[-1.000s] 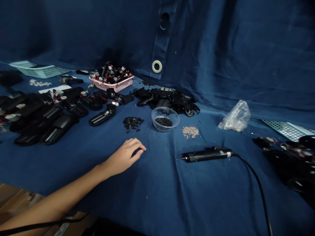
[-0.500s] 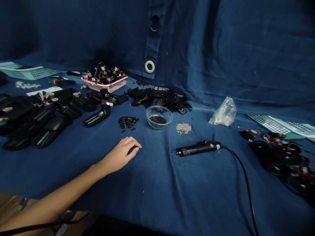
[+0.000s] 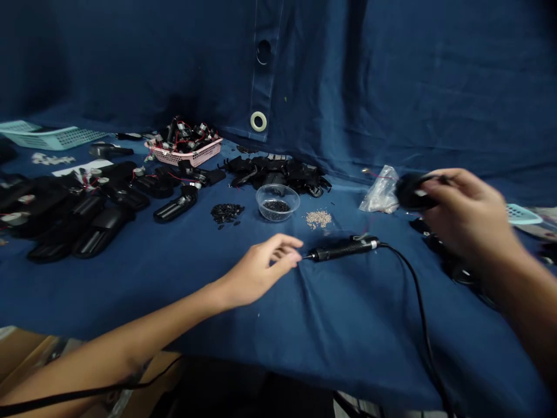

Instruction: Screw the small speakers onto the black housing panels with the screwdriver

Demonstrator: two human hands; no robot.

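My left hand (image 3: 261,268) hovers over the cloth in the middle, thumb and fingers apart, nothing between them. Its fingertips are close to the bit of a black electric screwdriver (image 3: 343,250), which lies on the cloth with its cord running off to the right. On the right, my right hand (image 3: 467,212) is raised and closed around a dark rounded plastic part (image 3: 415,190). Motion blurs this part, and the fingers cover some of it. A thin red wire seems to trail from its left side.
A clear bowl of small black screws (image 3: 277,204) stands between black pieces (image 3: 227,213) and silvery screws (image 3: 318,219). Behind lie black shells (image 3: 278,174), a plastic bag (image 3: 380,194) and a pink basket (image 3: 191,157). Black handle-shaped housings (image 3: 100,229) crowd the left; more parts (image 3: 456,264) lie right.
My left hand has moved right, to beside the screwdriver bit. My right hand has come into view from the right, holding a dark rounded part. The view has shifted slightly.
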